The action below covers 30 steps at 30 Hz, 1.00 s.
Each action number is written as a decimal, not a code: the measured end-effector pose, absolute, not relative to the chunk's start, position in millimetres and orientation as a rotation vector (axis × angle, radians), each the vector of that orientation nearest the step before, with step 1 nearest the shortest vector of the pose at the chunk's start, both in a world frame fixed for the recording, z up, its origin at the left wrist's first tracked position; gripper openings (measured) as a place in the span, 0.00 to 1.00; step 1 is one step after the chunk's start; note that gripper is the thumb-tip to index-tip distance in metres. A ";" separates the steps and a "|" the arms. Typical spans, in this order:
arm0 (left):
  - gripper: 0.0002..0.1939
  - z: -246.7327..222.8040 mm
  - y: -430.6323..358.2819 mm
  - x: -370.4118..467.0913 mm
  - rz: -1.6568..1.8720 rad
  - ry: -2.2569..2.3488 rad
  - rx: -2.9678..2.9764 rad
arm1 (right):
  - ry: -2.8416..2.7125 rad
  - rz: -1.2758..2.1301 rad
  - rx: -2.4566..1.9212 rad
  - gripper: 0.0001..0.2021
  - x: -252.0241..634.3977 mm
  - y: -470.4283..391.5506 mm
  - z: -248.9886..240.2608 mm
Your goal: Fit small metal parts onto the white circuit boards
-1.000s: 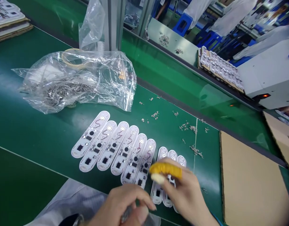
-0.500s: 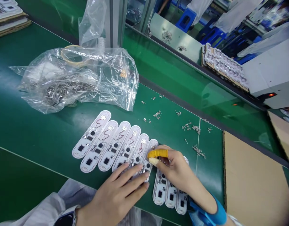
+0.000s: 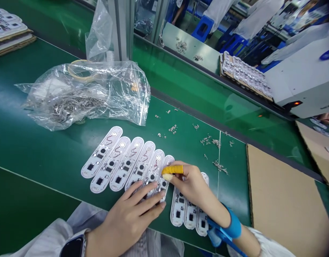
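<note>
Several white rounded circuit boards (image 3: 102, 151) lie in a slanted row, each showing a round disc, thin wires and black parts. My left hand (image 3: 133, 216) rests flat over the lower ends of the right-hand boards, fingers stretched and spread. At the row's last board (image 3: 162, 186), my right hand (image 3: 192, 184) pinches with thumb and forefinger, both in yellowish finger covers. Whatever lies between those fingertips is hidden. Under and beside my right wrist is a second group of boards (image 3: 177, 215), partly covered by the hand.
A clear plastic bag (image 3: 121, 92) full of small metal parts lies behind the boards. Little loose parts (image 3: 173, 129) are scattered on the green table (image 3: 46, 150). Cardboard (image 3: 282, 192) lies at right, stacked boards (image 3: 9, 28) at far left. A raised ledge runs behind.
The whole view has shifted slightly, so most things appear a little further left. Both hands keep nearly the same places on the boards, and the right still pinches at the last one.
</note>
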<state>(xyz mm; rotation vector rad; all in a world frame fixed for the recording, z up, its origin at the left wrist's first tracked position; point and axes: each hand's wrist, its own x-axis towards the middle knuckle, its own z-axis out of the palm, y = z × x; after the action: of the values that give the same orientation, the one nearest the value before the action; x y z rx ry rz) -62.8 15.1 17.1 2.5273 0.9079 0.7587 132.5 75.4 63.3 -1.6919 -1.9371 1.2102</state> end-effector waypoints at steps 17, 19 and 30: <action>0.25 29.6 11.4 -64.4 0.587 0.757 2.672 | -1.526 0.282 -2.257 0.27 291.5 -62.2 56.3; 0.24 31.9 10.1 -62.3 0.615 0.761 2.663 | -1.669 0.215 -2.170 0.26 282.1 -56.6 51.2; 0.16 39.3 -12.4 -36.7 0.722 0.584 1.986 | -1.679 0.396 -1.792 0.07 233.5 -50.8 85.5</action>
<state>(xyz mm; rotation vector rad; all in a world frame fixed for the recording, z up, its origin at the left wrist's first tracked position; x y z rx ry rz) -36.7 -12.4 39.3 1.9863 0.5842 0.7218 233.5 -50.8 85.5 -1.7925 -1.6787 0.3962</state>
